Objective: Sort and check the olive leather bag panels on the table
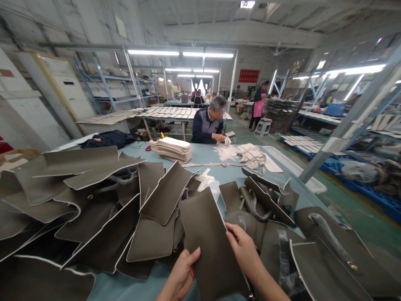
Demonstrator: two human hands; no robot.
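Between my hands stands a dark olive leather bag panel [208,234] with pale raw edges, tilted up off the table. My left hand [181,274] grips its lower left side, thumb lying on the front face and the fingers partly hidden behind. At the right edge, my right hand [242,246] pinches the panel between thumb and fingers. A gold-coloured fitting shows at its lower right corner. More olive bag pieces [153,238] lie heaped to the left. Others with plastic-wrapped handles [332,238] lie to the right.
Across the blue-topped table [200,165] a co-worker [208,121] handles small pieces. A stack of pale panels [173,149] and light scraps [250,154] lie in front of that person. A dark jacket [108,139] sits at the back left. A metal post [341,133] rises at the right.
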